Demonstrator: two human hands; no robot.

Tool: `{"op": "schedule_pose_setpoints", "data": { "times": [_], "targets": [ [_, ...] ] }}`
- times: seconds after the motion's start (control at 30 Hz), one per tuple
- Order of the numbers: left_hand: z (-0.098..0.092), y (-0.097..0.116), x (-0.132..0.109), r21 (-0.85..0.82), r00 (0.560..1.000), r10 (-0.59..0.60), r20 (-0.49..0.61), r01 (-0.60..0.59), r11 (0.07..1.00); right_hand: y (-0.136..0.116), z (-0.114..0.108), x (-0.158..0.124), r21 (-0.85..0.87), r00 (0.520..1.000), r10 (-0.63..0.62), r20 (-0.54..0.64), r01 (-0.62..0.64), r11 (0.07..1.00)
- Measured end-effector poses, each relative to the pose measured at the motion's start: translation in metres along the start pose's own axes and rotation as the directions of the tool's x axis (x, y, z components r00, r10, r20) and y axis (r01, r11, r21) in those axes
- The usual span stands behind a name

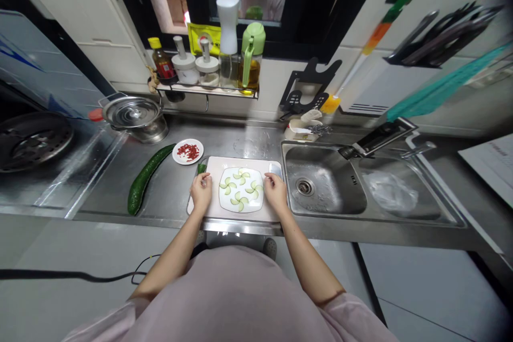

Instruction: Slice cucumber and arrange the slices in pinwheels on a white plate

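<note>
On the pale cutting board (pixel 248 217) lies a white plate (pixel 225 203) with a thin dark rim. Thin green-edged slices (pixel 239 202), cucumber by their look, form several pinwheels on it. My left hand (pixel 201 192) is by the plate's left side, fingers curled in and no object visible in them. Across from it, my right hand (pixel 276 191) is likewise curled, just off the plate's right side. Behind my left hand a green piece (pixel 201 168) shows at the board's corner. Farther left are a long cucumber (pixel 149 176) and a small dish (pixel 176 155) of chopped red bits.
To the right is a steel sink (pixel 332 192) with a faucet (pixel 379 138). A lidded pot (pixel 138 117) stands back left, near a stove burner (pixel 34 139). Bottles and jars fill a wall rack (pixel 208 89). Knives (pixel 444 35) sit in a wall holder at upper right.
</note>
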State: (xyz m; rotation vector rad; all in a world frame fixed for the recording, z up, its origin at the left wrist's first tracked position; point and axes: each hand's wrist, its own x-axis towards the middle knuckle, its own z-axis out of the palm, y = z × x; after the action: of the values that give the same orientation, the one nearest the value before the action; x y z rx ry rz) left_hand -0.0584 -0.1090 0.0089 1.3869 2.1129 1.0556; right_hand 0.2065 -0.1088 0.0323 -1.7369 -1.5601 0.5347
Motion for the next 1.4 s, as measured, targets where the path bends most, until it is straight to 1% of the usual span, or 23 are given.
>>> {"op": "schedule_pose_setpoints", "data": {
  "times": [0.1,0.2,0.43,0.67,0.83,1.0,1.07,1.17,1.27,1.4],
  "targets": [
    [-0.002,0.003,0.0,-0.047,0.999,-0.006,-0.04,0.004,0.999,0.01,-0.012,-0.008,0.041,0.997,0.044,-0.066,-0.041,0.998],
    [-0.002,0.005,0.0,-0.076,0.999,-0.01,-0.052,0.006,0.997,0.017,-0.017,-0.017,0.051,0.994,0.069,-0.082,-0.065,0.997],
    [-0.002,0.008,-0.001,-0.134,0.998,-0.033,-0.058,0.025,0.991,0.028,-0.017,-0.036,0.072,0.991,0.089,-0.098,-0.082,0.994],
    [-0.006,0.017,0.001,-0.238,0.996,-0.03,-0.082,0.009,0.971,0.03,-0.019,-0.04,0.132,0.989,0.107,-0.104,-0.092,0.987],
    [-0.007,0.014,0.017,-0.307,0.989,-0.084,-0.118,0.044,0.951,0.028,-0.02,-0.04,0.174,0.985,0.116,-0.131,-0.092,0.98],
    [-0.012,-0.004,0.047,-0.308,0.963,-0.175,-0.206,0.106,0.945,0.025,-0.019,-0.041,0.188,0.98,0.164,-0.108,-0.142,0.972],
    [-0.013,-0.011,0.061,-0.282,0.955,-0.2,-0.218,0.135,0.95,0.025,-0.017,-0.042,0.195,0.978,0.177,-0.106,-0.155,0.969],
    [-0.015,-0.019,0.083,-0.188,0.953,-0.227,-0.199,0.19,0.964,0.026,-0.015,-0.043,0.203,0.978,0.183,-0.099,-0.161,0.966],
    [-0.019,-0.022,0.107,-0.006,0.96,-0.229,-0.164,0.231,0.973,0.028,-0.015,-0.042,0.205,0.976,0.193,-0.098,-0.17,0.964],
    [-0.026,-0.025,0.139,0.286,0.979,-0.174,-0.109,0.199,0.937,0.03,-0.018,-0.04,0.206,0.971,0.218,-0.096,-0.195,0.959]
  ]
}}
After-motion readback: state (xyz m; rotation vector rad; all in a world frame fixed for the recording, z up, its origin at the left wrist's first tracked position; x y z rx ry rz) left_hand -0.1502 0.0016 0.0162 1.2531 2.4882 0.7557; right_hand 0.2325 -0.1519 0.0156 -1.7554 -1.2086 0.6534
